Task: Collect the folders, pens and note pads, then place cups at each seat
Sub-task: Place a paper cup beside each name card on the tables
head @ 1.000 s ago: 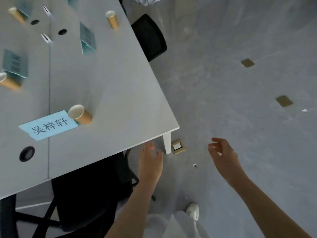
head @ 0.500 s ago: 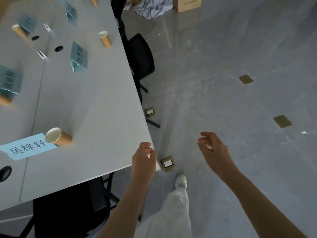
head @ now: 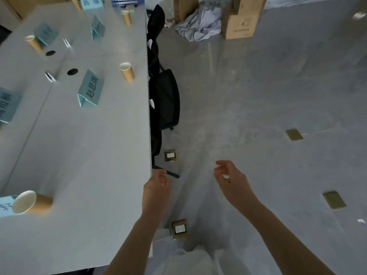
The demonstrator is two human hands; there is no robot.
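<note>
Brown paper cups stand on the long white table [head: 89, 155]: one cup [head: 31, 202] at the near left beside a blue name card [head: 6, 206], another cup [head: 127, 72] by the right edge, a third [head: 33, 43] further back, with more at the far end. My left hand [head: 156, 187] hangs over the table's right edge, fingers loosely curled, holding nothing. My right hand [head: 231, 178] floats over the floor to the right, also loosely curled and without anything in it.
Blue name cards [head: 90, 88] stand along the table. Black chairs [head: 164, 98] are tucked at its right side. Floor sockets [head: 179, 229] and brass plates [head: 334, 199] dot the grey floor. Cardboard boxes [head: 241, 18] and crumpled cloth [head: 200, 26] lie at the back.
The view has swung along the table's right side, bringing more cups, chairs and the boxes into sight. Both hands stay loosely curled, holding nothing.
</note>
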